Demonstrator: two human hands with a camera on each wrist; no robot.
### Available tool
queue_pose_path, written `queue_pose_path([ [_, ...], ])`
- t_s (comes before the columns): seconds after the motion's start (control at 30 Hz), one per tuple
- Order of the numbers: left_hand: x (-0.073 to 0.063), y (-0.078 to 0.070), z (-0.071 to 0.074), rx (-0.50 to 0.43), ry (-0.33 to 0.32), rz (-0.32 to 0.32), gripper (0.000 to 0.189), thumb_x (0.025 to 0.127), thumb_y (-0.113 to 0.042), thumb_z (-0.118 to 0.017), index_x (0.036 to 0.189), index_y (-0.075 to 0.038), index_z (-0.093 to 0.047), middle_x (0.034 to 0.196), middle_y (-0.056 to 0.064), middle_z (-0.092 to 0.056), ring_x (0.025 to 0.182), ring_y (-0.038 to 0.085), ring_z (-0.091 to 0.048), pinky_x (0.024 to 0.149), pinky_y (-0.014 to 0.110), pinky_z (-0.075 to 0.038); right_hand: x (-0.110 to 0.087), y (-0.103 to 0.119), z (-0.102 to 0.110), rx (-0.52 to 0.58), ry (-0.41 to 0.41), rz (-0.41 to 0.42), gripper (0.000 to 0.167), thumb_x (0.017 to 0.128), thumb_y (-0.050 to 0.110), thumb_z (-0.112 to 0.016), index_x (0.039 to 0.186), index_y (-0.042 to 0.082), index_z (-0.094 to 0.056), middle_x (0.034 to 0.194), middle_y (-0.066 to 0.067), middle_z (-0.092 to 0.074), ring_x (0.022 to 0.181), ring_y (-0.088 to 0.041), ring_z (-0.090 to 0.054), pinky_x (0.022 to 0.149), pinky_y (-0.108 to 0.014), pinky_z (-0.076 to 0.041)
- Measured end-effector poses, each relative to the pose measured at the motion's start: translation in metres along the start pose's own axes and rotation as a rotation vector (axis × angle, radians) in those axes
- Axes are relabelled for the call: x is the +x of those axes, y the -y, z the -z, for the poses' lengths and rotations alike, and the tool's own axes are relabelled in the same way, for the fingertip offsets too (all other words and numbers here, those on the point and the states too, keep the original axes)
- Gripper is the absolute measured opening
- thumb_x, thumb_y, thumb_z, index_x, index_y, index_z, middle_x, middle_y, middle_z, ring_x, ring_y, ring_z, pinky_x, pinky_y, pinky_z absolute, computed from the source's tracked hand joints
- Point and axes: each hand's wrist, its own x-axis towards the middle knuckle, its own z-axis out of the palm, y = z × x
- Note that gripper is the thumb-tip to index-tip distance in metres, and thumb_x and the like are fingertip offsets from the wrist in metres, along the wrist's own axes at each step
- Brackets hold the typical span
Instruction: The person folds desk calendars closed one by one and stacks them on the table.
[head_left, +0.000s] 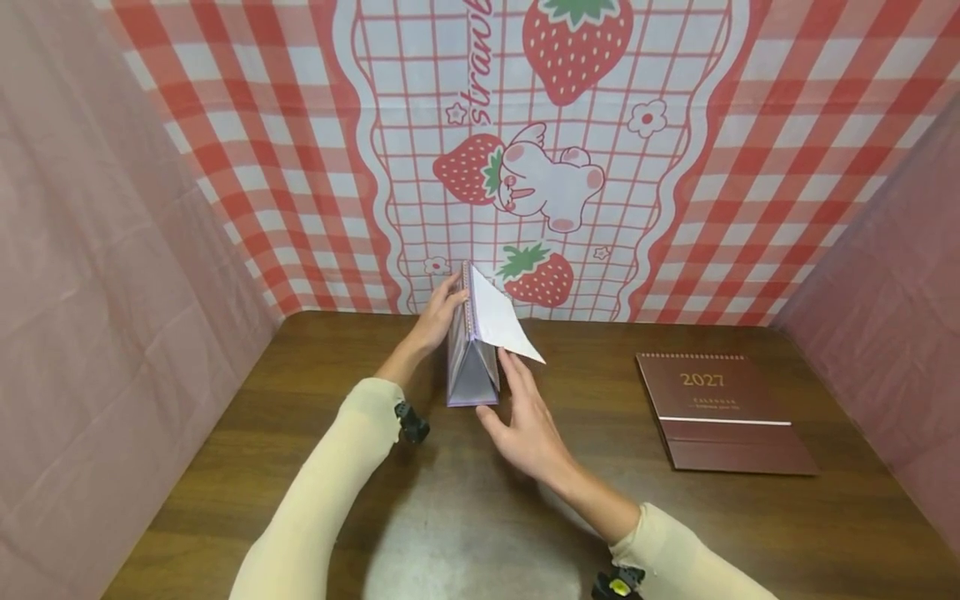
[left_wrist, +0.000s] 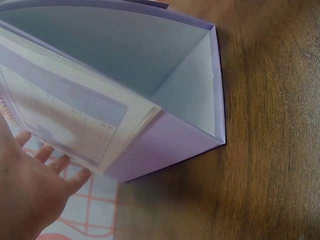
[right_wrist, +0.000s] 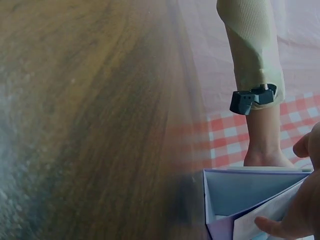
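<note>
A purple spiral-bound desk calendar (head_left: 473, 385) stands tent-like on the table, its hollow triangular end facing me. One white page (head_left: 501, 319) sticks out from the spiral on the right side. My left hand (head_left: 437, 321) is at the calendar's left side near the spiral; in the left wrist view its spread fingers (left_wrist: 60, 164) lie against the printed pages (left_wrist: 75, 112). On the other side, my right hand (head_left: 528, 429) has its fingers extended, fingertips right at the page's lower edge, thumb apart. The right wrist view shows this hand's thumb (right_wrist: 270, 226) over the calendar's side.
A closed maroon 2027 calendar (head_left: 723, 442) lies flat at the right of the wooden table (head_left: 300, 492). Behind the table hangs a red checked strawberry cloth (head_left: 300, 167). Pink cloth (head_left: 90, 292) hangs at both sides.
</note>
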Motion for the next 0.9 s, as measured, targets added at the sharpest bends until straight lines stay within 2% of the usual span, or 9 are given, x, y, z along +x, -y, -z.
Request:
queue_pose_path([
  [0.17, 0.002, 0.002, -0.001, 0.0, -0.008, 0.004, 0.082, 0.114, -0.046, -0.047, 0.177, 0.0, -0.025, 0.179, 0.033, -0.031, 0.166, 0.049, -0.038, 0.142, 0.059, -0.032, 0.004, 0.002, 0.003, 0.073, 0.0, 0.013, 0.097, 0.102, 0.006, -0.074, 0.181, 0.006, -0.018, 0.188, -0.025, -0.02, 0.171, -0.048, -0.033, 0.124, -0.067, -0.052],
  [0.2, -0.001, -0.004, -0.001, 0.001, 0.0, 0.017, 0.08, 0.114, -0.042, -0.045, 0.177, 0.001, -0.023, 0.18, 0.033, -0.029, 0.167, 0.05, -0.035, 0.143, 0.061, -0.029, 0.005, 0.003, 0.004, 0.076, 0.003, 0.015, 0.097, 0.102, 0.007, -0.074, 0.181, 0.007, -0.017, 0.189, -0.024, -0.018, 0.172, -0.047, -0.031, 0.125, -0.066, -0.051],
  [0.5, -0.006, -0.011, 0.0, 0.013, 0.005, 0.061, 0.079, 0.115, -0.043, -0.045, 0.179, -0.002, -0.021, 0.183, 0.03, -0.028, 0.17, 0.049, -0.032, 0.143, 0.063, -0.027, 0.014, 0.013, 0.011, 0.07, 0.005, 0.058, 0.093, 0.104, 0.01, -0.073, 0.18, 0.004, -0.019, 0.189, -0.024, -0.012, 0.176, -0.046, -0.02, 0.13, -0.061, -0.047],
  [0.67, -0.007, -0.013, 0.002, 0.033, -0.002, 0.062, 0.078, 0.116, -0.044, -0.046, 0.179, -0.005, -0.022, 0.186, 0.027, -0.025, 0.172, 0.047, -0.029, 0.144, 0.063, -0.025, 0.018, 0.02, 0.012, 0.035, -0.011, 0.087, 0.092, 0.104, 0.012, -0.074, 0.179, 0.003, -0.021, 0.189, -0.023, -0.015, 0.177, -0.044, -0.017, 0.14, -0.061, -0.031],
  [0.8, -0.006, -0.011, 0.009, 0.058, -0.002, 0.056, 0.075, 0.116, -0.05, -0.046, 0.179, -0.013, -0.028, 0.189, 0.021, -0.021, 0.176, 0.045, -0.023, 0.144, 0.067, -0.021, 0.021, 0.027, 0.014, 0.024, -0.017, 0.1, 0.091, 0.104, 0.014, -0.074, 0.178, 0.002, -0.023, 0.189, -0.022, -0.019, 0.178, -0.04, -0.016, 0.145, -0.059, -0.021],
  [0.9, 0.005, 0.004, 0.017, 0.074, -0.053, 0.006, 0.074, 0.115, -0.06, -0.045, 0.176, -0.019, -0.038, 0.185, 0.019, -0.034, 0.171, 0.042, -0.035, 0.141, 0.066, -0.03, 0.023, 0.03, 0.014, 0.013, -0.027, 0.126, 0.09, 0.103, 0.014, -0.074, 0.177, 0.0, -0.025, 0.188, -0.024, -0.022, 0.177, -0.043, -0.019, 0.144, -0.06, -0.022],
])
